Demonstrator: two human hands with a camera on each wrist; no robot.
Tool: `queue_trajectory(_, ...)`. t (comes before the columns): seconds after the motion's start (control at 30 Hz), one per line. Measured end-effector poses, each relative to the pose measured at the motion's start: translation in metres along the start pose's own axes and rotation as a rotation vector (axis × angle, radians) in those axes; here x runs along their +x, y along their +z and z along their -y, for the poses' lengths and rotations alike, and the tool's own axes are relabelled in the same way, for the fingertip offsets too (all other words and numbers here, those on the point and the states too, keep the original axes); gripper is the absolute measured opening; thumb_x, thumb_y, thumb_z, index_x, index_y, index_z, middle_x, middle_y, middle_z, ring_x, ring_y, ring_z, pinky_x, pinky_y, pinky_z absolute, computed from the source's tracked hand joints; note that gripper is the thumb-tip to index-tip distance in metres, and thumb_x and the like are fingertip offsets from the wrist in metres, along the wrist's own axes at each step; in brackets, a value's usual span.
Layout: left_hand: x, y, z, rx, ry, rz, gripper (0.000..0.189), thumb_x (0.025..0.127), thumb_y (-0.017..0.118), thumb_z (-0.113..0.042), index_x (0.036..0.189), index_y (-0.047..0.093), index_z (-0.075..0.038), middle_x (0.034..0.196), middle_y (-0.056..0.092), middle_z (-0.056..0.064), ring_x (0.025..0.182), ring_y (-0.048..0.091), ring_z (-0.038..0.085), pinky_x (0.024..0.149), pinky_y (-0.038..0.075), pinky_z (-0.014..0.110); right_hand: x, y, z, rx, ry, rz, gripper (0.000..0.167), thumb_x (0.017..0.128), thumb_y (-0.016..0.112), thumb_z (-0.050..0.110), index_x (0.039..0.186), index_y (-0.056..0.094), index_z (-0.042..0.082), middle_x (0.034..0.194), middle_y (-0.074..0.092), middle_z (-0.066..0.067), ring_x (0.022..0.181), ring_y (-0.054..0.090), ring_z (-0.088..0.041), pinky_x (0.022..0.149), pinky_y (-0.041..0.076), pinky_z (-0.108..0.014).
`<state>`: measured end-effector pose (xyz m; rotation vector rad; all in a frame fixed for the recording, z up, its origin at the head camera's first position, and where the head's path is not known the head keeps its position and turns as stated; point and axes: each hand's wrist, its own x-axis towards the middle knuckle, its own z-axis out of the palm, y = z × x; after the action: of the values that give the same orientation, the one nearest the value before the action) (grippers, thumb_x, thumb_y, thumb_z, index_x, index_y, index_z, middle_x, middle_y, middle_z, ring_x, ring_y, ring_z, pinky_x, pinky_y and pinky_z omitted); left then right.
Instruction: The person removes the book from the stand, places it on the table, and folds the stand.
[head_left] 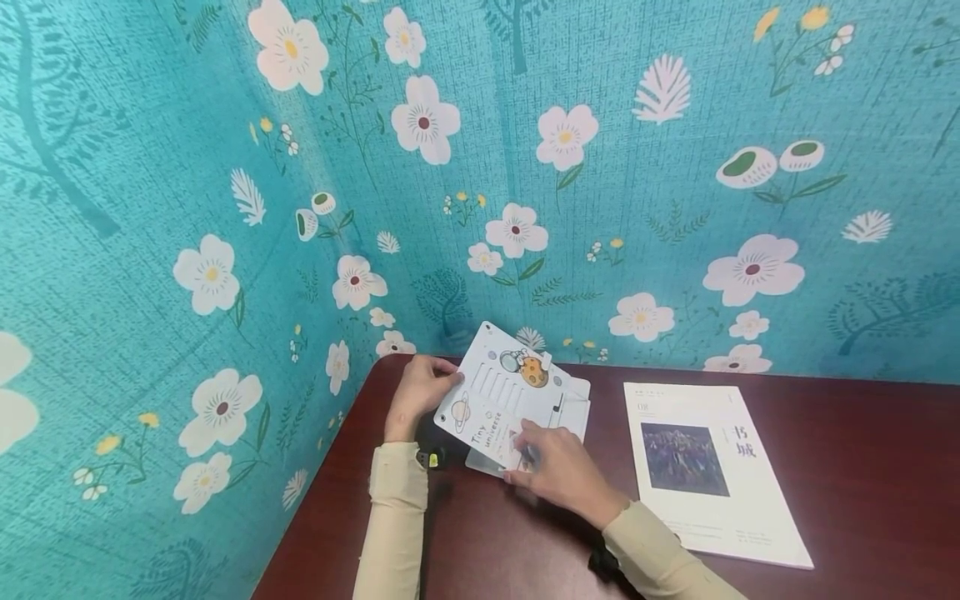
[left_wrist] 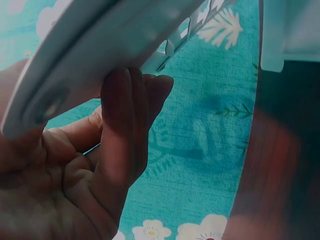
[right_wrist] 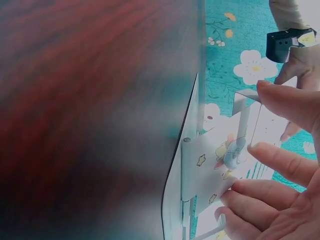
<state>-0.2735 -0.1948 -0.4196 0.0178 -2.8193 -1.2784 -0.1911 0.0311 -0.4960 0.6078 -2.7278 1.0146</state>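
Observation:
A white book stand (head_left: 495, 383) printed with a planet, an astronaut and the words "Tiny universe" is tilted up from its base plate (head_left: 480, 460). At its left edge, my left hand (head_left: 423, 390) grips the raised panel. The left wrist view shows fingers bent up against the underside of the panel (left_wrist: 120, 37). Down at the front edge is my right hand (head_left: 566, 471), with thumb and fingers holding the stand's lower part. Close up in the right wrist view, thumb and forefinger pinch a thin bent piece (right_wrist: 243, 117) while other fingertips touch the printed panel (right_wrist: 210, 167).
To the right lies a white book (head_left: 697, 521) with a dark square picture on its cover. The dark red table (head_left: 862, 483) meets a blue flowered cloth (head_left: 465, 192) at the back and left. Dark wrist cameras (head_left: 433, 459) sit on both wrists.

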Motion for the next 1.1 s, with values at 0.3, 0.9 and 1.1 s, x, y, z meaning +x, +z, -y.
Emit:
queue_trajectory(0.3,0.005,0.002,0.012,0.077,-0.079,0.017,0.018,0.092,0.073,-0.013,0.101,0.079,0.002,0.089,0.077,0.017,0.069,0.068,0.021,0.069,0.059,0.035,0.0,0.001,-0.002,-0.063,-0.047,0.013,0.032,0.07,0.095,0.031,0.088,0.074,0.017,0.126,0.076,-0.016,0.088,0.074,-0.022,0.078,0.059,-0.04)
queue_trajectory(0.9,0.007,0.014,0.039,0.173,-0.153,0.168,0.015,0.086,0.075,-0.01,0.092,0.079,0.003,0.085,0.077,0.015,0.07,0.072,0.021,0.069,0.062,0.036,-0.003,-0.001,-0.003,-0.161,-0.081,0.105,0.035,0.071,0.093,0.037,0.089,0.074,0.014,0.069,0.057,0.011,0.058,0.044,-0.005,0.056,0.038,-0.025)
queue_trajectory(1.1,0.007,0.02,0.046,0.158,-0.19,0.211,0.013,0.087,0.074,-0.008,0.091,0.077,0.004,0.082,0.075,0.014,0.071,0.071,0.02,0.07,0.063,0.036,-0.004,-0.002,-0.002,-0.182,-0.111,0.117,0.038,0.071,0.093,0.037,0.092,0.074,0.013,0.073,0.061,0.009,0.061,0.046,-0.007,0.058,0.039,-0.027)
